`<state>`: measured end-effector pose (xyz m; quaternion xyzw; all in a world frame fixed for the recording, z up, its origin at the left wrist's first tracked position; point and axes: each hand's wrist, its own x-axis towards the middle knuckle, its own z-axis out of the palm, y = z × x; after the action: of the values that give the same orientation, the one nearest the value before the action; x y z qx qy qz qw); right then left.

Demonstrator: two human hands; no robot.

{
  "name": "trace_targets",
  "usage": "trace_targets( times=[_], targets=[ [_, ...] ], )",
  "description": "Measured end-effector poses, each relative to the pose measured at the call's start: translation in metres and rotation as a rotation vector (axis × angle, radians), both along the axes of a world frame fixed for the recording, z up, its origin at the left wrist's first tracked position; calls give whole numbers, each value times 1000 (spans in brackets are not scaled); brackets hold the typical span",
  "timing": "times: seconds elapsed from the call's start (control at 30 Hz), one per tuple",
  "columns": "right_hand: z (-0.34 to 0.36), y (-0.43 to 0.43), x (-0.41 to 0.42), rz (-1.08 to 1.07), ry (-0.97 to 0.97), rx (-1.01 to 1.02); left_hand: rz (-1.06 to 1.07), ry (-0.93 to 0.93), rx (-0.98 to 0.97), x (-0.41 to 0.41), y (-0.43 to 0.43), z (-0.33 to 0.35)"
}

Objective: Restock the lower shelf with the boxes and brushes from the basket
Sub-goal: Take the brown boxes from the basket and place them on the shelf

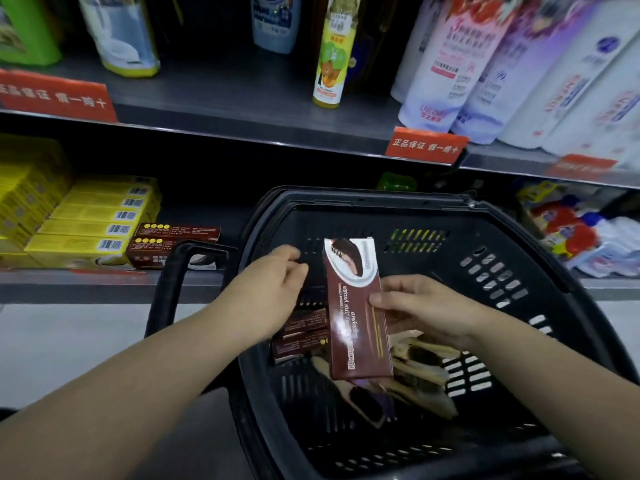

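Brown box (353, 323) is up out of the basket (363, 197), held nearly on end over the middle of it, long axis running from twelve down to six o'clock. The right hand (429, 311) has it from the three o'clock side, thumb (379, 301) pressed on the printed face and fingers tucked behind. The left hand (273, 289) hovers at the box's ten o'clock, fingers loosely curled, holding nothing, with a sliver of gap to the carton's edge. This looks like thin glossy card: light, fairly stiff along its length, but likely to dent if squeezed across the flat, and a touch slick. Best hold, I'd say, is across the narrow edges near mid-length, just about where the thumb sits now. Below it, at five o'clock, lie the wooden brushes (426, 372), and at eight o'clock the small dark boxes (301, 327) wait. The lower shelf (86, 285) is off at nine to ten o'clock of the basket, where matching brown cartons (173, 237) sit beside the yellow boxes (100, 216).
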<state>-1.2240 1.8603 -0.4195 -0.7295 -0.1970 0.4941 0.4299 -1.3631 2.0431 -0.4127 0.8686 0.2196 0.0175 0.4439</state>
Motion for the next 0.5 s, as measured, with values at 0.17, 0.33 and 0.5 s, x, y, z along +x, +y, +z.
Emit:
trace_targets(
  times=[0.17, 0.33, 0.5],
  targets=[
    [21, 19, -27, -120, -137, 117, 55, 95, -708, -6, -17, 13],
    [18, 34, -44, -42, -128, 207, 125, 91, -721, -3, -12, 11],
    [-7, 32, -26, -7, -179, 96, 251, 35, -848, -1, 10, 14]
  ],
)
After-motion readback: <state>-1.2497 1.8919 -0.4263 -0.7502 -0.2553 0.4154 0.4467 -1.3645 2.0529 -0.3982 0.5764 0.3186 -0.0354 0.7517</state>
